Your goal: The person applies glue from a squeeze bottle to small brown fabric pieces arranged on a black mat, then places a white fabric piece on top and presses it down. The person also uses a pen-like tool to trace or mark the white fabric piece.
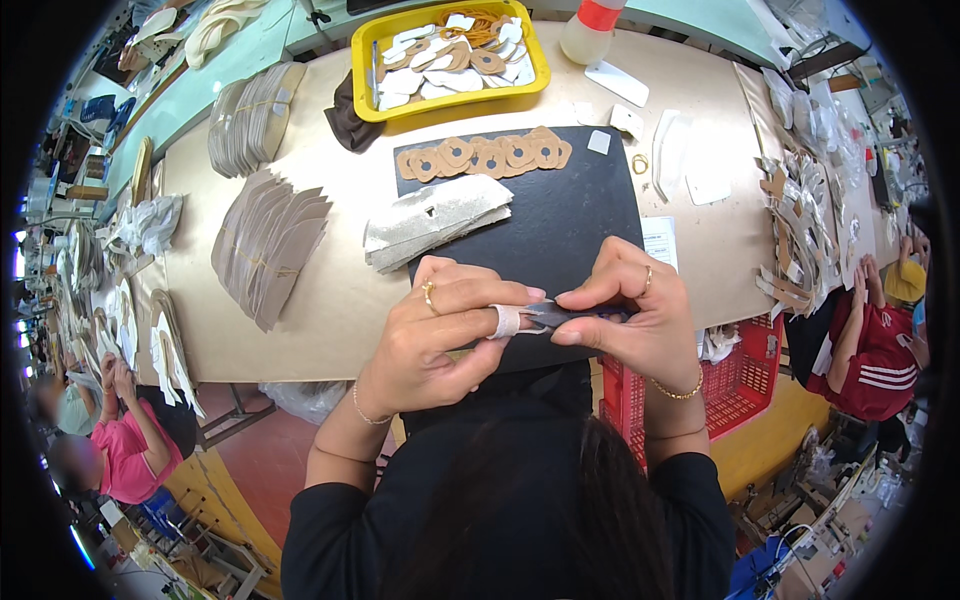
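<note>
Both hands meet above the near edge of a black mat [590,215], working on a small, thin dark grey piece [548,316]. My left hand [435,325] pinches its left end; a finger there has pale tape wrapped round it. With thumb and forefinger, my right hand [640,310] grips the piece's other end. Fingers cover much of the piece, so its full shape is hidden. Beyond the hands, a stack of off-white fabric pieces [440,222] lies over the mat's left edge. A row of overlapping brown cutouts [485,155] with dark round centres runs along the mat's far side.
A yellow tray [544,78] of white and brown cutouts stands at the back, near a bottle [590,38]. Banded stacks of grey-beige pieces [268,245] lie left. A red crate [745,385] sits below the table at right. Other people [135,455] work on both sides.
</note>
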The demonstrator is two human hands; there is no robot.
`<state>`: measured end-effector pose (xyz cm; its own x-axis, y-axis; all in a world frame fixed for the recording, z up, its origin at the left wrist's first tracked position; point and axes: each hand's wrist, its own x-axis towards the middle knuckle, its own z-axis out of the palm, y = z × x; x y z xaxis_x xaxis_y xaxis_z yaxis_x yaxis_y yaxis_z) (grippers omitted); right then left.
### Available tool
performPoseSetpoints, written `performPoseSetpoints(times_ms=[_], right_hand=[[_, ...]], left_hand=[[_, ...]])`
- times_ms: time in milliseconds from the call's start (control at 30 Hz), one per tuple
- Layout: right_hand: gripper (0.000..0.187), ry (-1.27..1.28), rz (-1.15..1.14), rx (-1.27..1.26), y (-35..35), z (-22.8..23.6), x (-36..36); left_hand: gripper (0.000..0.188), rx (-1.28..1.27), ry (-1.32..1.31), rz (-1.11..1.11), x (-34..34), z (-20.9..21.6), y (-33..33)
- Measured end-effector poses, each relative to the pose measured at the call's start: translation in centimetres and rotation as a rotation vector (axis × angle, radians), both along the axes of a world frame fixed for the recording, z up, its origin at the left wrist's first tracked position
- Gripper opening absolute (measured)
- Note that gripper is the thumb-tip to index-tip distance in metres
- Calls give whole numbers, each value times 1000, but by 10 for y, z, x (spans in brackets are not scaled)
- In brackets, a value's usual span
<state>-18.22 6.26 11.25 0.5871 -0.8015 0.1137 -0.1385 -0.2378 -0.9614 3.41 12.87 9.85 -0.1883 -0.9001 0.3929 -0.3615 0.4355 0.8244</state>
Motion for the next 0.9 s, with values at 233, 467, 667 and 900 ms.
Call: performPoseSetpoints(times_ms=[233, 467, 667, 900], right_hand=[[24, 1, 10, -4, -1, 3, -1], [24, -23, 23, 6, -2, 2, 2], [22, 22, 43, 0, -2, 3, -1], [26, -125, -52, 59, -4, -3, 1]], left_hand=[[21, 0, 7, -4, 1, -1, 0], [22, 1, -6, -15, 1, 0, 1], [23, -9, -11, -18, 2, -1, 0], [15, 313, 313, -206, 7, 1, -1]])
